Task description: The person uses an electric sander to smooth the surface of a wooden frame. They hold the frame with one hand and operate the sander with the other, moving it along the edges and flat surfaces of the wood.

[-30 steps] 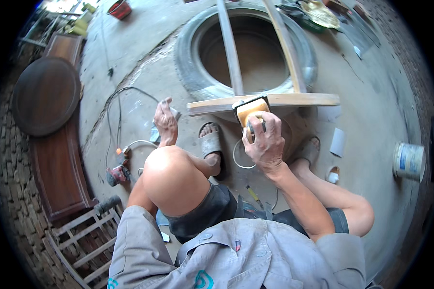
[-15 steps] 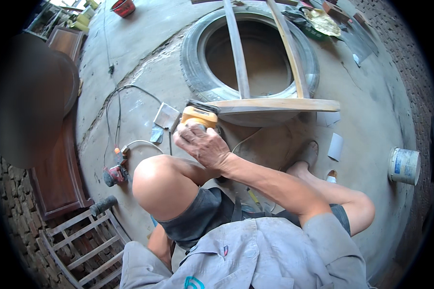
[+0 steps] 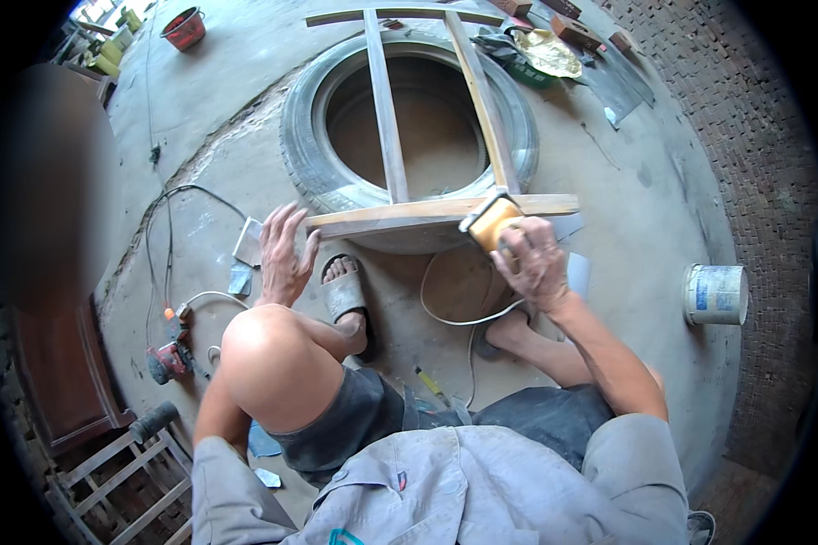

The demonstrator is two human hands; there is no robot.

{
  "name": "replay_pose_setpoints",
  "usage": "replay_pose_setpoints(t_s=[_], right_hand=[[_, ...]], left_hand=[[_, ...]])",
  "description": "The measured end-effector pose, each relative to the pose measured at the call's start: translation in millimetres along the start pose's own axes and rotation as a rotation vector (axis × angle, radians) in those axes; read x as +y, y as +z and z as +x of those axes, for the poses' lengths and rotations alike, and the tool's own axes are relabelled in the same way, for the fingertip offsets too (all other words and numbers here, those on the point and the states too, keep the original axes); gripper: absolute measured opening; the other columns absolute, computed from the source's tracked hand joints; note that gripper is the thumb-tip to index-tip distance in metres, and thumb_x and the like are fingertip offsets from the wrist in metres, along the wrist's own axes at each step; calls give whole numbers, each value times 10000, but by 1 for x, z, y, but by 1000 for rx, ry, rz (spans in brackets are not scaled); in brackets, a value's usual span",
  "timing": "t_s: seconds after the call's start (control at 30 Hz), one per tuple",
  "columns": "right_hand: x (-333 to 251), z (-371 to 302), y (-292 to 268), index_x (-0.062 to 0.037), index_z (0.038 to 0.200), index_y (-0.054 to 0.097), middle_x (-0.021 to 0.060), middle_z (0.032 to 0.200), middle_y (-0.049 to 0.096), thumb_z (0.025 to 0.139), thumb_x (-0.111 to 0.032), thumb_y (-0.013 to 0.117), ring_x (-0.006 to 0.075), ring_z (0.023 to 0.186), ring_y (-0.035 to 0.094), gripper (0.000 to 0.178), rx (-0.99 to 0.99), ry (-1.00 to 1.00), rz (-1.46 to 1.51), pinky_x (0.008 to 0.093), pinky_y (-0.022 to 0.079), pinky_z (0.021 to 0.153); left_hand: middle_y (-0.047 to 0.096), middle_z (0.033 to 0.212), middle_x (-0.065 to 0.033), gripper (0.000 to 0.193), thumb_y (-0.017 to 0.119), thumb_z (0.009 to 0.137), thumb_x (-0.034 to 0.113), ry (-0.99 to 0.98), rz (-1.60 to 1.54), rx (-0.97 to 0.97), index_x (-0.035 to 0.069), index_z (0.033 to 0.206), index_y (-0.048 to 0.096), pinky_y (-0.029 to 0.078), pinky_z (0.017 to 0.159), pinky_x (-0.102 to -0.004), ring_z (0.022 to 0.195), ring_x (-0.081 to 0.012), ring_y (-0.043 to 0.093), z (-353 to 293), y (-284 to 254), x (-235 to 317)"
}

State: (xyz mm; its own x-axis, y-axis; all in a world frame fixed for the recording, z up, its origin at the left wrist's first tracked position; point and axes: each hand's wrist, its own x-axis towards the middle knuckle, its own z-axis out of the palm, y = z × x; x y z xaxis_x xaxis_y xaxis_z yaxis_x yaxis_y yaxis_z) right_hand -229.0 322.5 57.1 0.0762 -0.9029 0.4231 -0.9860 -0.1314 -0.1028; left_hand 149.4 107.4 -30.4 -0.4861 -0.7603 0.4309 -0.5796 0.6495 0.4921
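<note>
While the right hand (image 3: 538,263) clasps an orange sander (image 3: 491,221) on the near rail of a pale wooden frame (image 3: 427,213) (dusty, bare wood), the left hand (image 3: 284,254) rests open-fingered against the rail's end. That frame lies across a tyre (image 3: 311,150) on a concrete floor (image 3: 663,209).

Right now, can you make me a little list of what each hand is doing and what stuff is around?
left hand: fingers spread, resting against the left end of the wooden frame
right hand: gripping an orange sander on the frame's near rail
frame support: lies across a tyre on the concrete floor
sander cord: white, loops on the floor by the feet
nearby: white paint can at right, red power tool at left, red bucket far off
</note>
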Motion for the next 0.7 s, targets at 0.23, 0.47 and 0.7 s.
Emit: replay_pose_setpoints(t_s=[0.23, 0.47, 0.7], right_hand=[[93, 37, -36, -106, 1195, 630, 147, 1181, 625, 831, -225, 800, 399, 1125, 624, 418, -277, 289, 63, 478, 555, 961], [40, 141, 6, -51, 1125, 634, 154, 1134, 636, 830, -296, 742, 365, 1086, 646, 397, -481, -86, 332, 463, 536, 974], [15, 196, 29, -39, 1116, 607, 144, 1108, 612, 843, -363, 728, 348, 1069, 633, 440, -709, -136, 432, 445, 516, 969]], left_hand=[[588, 1437, -144, 533, 737, 951, 422, 98, -14, -299, 44, 1313, 634, 403, 1159, -494, 1369, -364, 502, 31, 37, 3], [593, 1423, -129, 538, 740, 936, 489, 93, 4, -365, 50, 1233, 653, 408, 1145, -485, 1355, -354, 511, 34, 27, 7], [593, 1422, -137, 543, 751, 923, 499, 61, -15, -309, 38, 1190, 648, 410, 1147, -488, 1368, -361, 498, 34, 29, 9]])
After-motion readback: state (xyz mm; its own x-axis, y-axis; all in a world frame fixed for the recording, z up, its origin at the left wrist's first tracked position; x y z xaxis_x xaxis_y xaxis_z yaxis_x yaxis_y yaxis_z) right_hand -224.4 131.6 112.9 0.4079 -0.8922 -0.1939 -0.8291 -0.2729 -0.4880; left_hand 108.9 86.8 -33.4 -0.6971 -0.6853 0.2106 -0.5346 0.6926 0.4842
